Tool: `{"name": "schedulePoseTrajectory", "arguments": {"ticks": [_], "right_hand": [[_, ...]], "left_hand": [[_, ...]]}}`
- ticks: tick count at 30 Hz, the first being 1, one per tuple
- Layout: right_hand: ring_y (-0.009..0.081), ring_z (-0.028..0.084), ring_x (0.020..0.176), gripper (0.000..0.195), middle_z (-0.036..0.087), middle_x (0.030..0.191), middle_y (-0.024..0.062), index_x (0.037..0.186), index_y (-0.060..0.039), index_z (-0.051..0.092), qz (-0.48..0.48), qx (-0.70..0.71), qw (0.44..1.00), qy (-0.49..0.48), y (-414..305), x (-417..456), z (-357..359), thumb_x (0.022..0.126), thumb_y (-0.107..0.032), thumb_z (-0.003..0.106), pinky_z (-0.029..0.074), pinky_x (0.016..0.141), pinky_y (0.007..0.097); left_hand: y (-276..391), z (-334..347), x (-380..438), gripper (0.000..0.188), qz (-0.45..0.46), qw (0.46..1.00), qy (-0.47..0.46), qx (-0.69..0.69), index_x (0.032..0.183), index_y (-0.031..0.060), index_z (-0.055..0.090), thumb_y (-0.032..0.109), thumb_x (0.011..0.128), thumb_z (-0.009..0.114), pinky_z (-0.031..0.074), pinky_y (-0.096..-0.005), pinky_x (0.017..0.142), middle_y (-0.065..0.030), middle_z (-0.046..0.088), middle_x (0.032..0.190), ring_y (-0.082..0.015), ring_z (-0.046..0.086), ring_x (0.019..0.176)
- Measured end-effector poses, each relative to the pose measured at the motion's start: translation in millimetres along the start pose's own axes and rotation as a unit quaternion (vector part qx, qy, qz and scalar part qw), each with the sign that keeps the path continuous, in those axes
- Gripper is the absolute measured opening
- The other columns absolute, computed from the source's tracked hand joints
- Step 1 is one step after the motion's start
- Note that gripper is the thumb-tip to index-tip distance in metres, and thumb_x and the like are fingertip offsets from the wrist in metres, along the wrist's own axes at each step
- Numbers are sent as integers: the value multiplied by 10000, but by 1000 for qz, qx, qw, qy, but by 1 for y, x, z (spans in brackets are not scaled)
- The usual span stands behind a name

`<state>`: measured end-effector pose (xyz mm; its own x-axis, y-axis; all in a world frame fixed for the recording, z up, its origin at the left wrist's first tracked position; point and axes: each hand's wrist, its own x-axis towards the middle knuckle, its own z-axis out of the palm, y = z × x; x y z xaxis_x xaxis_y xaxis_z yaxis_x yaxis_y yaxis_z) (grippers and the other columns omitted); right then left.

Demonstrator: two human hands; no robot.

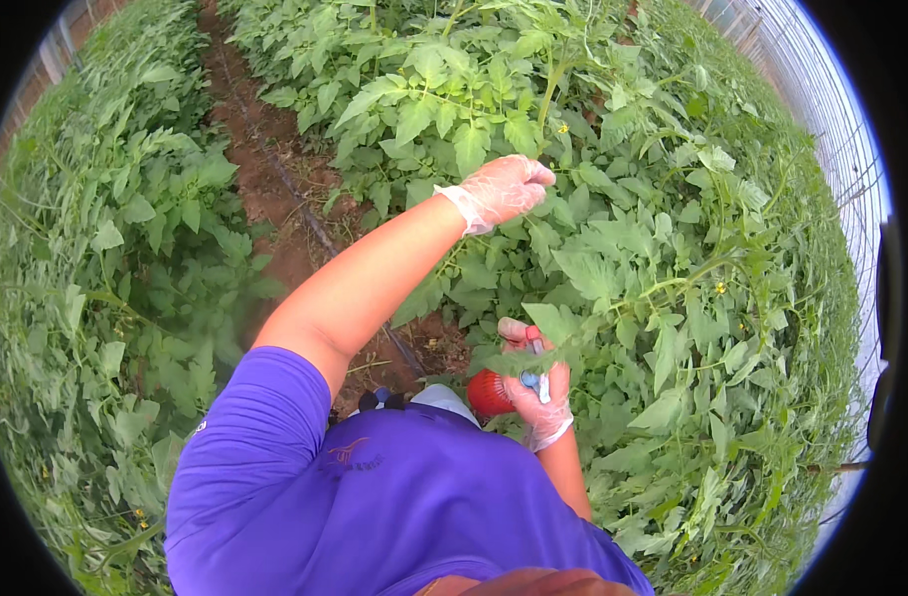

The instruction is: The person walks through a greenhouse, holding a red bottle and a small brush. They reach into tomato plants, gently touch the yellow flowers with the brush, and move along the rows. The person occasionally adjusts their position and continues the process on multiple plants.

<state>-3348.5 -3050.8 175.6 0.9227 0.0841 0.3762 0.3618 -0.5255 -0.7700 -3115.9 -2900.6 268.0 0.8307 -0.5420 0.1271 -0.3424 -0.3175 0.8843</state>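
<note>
My left hand (505, 192), in a clear disposable glove, reaches out over the tomato plants with its fingers curled. A thick tomato stem (551, 95) runs down to the top of this hand. Whether the stem or anything else is between the fingers is hidden. Closer to my body, my right hand (534, 406), gloved the same way, grips a small spray bottle with a red body (490, 392). A tomato leaf (532, 360) covers part of the bottle's head and of the hand. The bottle is low among the leaves, beside my waist.
Dense tomato foliage (692, 313) with small yellow flowers (721, 287) surrounds both hands. Another plant row (163, 171) stands to the left, across a bare soil path (238, 112). Along the path lies a dark drip hose (305, 212). Greenhouse film with wire mesh (834, 141) curves along the right.
</note>
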Motion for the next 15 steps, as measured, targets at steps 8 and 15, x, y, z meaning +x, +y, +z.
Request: {"name": "schedulePoseTrajectory", "arguments": {"ticks": [8, 15], "right_hand": [[132, 548, 970, 545, 569, 1112, 49, 1263, -30, 525, 108, 398, 900, 138, 77, 106, -14, 753, 162, 541, 467, 800, 227], [164, 546, 1173, 887, 541, 1386, 78, 1531, -40, 348, 81, 316, 943, -69, 147, 245, -32, 705, 78, 647, 444, 990, 294]], "left_hand": [[-34, 35, 89, 607, 1, 996, -7, 88, 1440, -4, 472, 207, 884, 597, 379, -378, 1115, -215, 356, 1560, -336, 388, 1431], [-45, 17, 108, 521, 3, 1000, -19, 12, 1388, -34, 490, 73, 879, 519, 369, -380, 1127, -318, 258, 1566, -392, 388, 1412]]}}
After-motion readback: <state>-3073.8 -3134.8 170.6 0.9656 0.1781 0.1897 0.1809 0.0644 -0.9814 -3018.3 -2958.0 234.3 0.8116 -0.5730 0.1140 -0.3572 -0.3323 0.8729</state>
